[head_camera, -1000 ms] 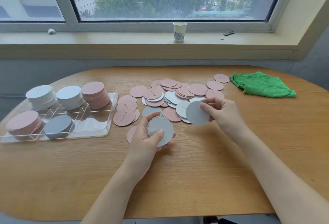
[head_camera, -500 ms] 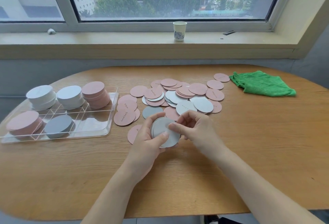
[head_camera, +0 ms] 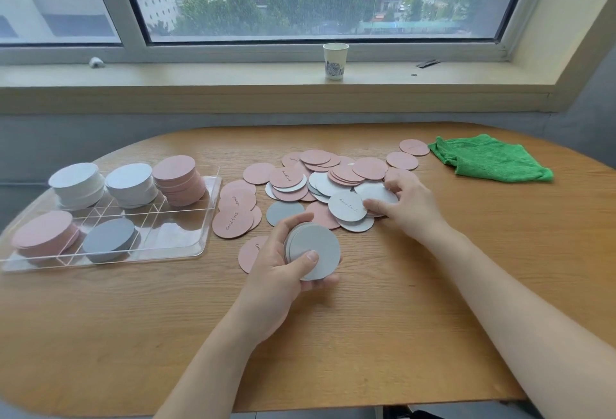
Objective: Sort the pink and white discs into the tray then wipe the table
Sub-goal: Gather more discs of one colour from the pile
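Observation:
My left hand [head_camera: 276,272] grips a small stack of white discs [head_camera: 316,250] just above the table, thumb pressed on the top disc. My right hand [head_camera: 413,205] reaches into the loose pile of pink and white discs [head_camera: 333,172], and its fingers and thumb pinch the edge of a white disc [head_camera: 375,194] lying there. Next to it lies a white disc with writing [head_camera: 346,206]. The clear tray [head_camera: 208,215] at the left holds two white stacks [head_camera: 76,182], two pink stacks [head_camera: 178,178] and a grey stack [head_camera: 108,240].
A crumpled green cloth [head_camera: 490,158] lies at the table's far right. Several pink discs [head_camera: 233,218] lie between the tray and the pile. A paper cup [head_camera: 335,60] stands on the window sill. The wooden table [head_camera: 433,302] shows bare wood in front of me.
My right hand laid a white disc on the stack in my left hand, then moved back to the right into the pile and took hold of another white disc.

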